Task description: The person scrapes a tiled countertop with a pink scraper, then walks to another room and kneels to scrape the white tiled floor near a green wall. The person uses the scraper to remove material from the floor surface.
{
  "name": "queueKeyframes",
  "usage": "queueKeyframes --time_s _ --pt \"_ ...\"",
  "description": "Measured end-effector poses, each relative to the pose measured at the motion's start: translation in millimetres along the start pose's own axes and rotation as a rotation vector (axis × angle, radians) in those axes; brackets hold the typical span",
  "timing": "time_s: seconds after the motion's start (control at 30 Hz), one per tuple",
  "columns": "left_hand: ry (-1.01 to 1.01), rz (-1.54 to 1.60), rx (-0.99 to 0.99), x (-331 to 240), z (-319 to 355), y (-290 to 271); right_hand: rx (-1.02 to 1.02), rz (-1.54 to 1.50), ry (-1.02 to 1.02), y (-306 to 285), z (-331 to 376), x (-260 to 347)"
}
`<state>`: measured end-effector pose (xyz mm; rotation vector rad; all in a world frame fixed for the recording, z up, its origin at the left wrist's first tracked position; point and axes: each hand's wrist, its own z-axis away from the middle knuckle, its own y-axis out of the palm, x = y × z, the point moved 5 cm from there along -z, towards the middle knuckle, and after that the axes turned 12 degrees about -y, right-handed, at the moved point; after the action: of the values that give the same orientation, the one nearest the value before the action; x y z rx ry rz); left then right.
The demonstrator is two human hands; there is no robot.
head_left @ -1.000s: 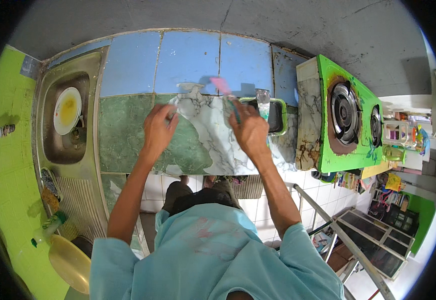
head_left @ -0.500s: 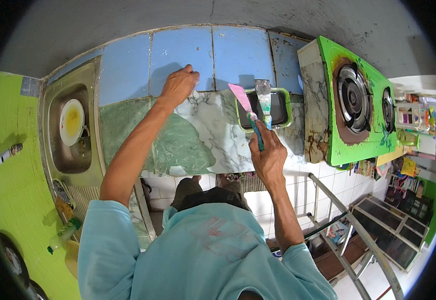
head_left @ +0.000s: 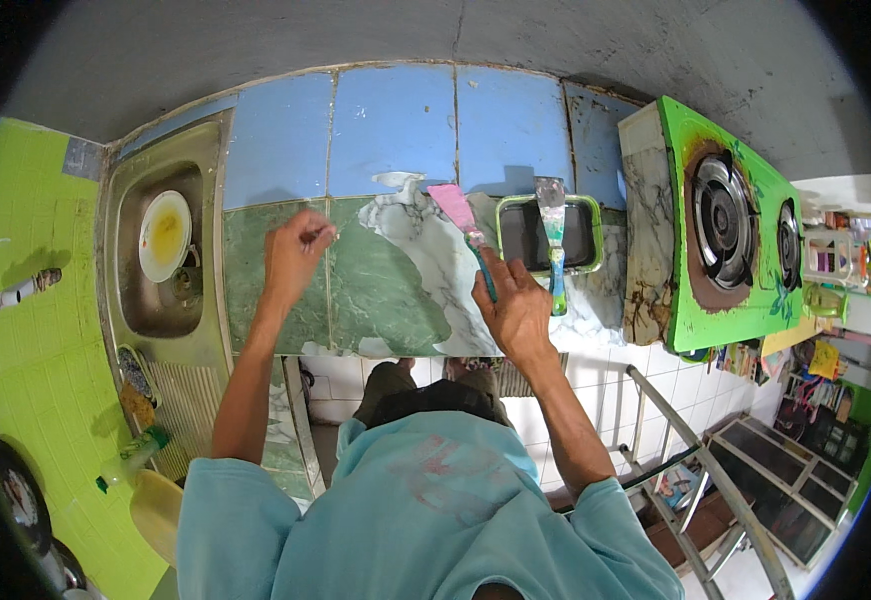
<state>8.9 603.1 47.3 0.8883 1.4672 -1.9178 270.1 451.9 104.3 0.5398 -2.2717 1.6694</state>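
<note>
My right hand [head_left: 518, 310] grips a putty knife by its blue-green handle. The pink blade [head_left: 452, 207] points to the upper left, over the white marble-patterned covering [head_left: 436, 245] on the counter. My left hand [head_left: 296, 250] is over the green tile [head_left: 381, 300] at the counter's left part, fingers curled in; anything held in them is too small to make out. A second putty knife [head_left: 552, 225], with a grey blade and a coloured handle, rests across a green-rimmed container [head_left: 594, 235]. The covering has a ragged edge against the green tile, with a loose-looking piece [head_left: 398, 180] by the blue wall tiles.
At the left is a metal sink [head_left: 121, 270] with a white plate [head_left: 165, 235] in it. A green two-burner stove [head_left: 691, 300] stands at the right. Below the counter's right end leans a metal ladder [head_left: 691, 440]. Blue tiles [head_left: 396, 120] line the back.
My left hand has come away from the back wall tiles, down and left over the green tile. My right hand has drawn the pink-bladed knife leftward, off the container. The view has shifted slightly.
</note>
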Motion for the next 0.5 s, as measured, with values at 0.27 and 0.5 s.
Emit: queueKeyframes --time_s 0.27,0.5 --pt "-0.006 0.028 -0.274 24.7 59.0 -25.8 0.011 0.102 -0.096 40.8 -45.3 7.6" --pt "-0.306 0.068 -0.198 36.0 118.4 -27.3 0.058 0.16 -0.126 55.4 -149.1 -26.9"
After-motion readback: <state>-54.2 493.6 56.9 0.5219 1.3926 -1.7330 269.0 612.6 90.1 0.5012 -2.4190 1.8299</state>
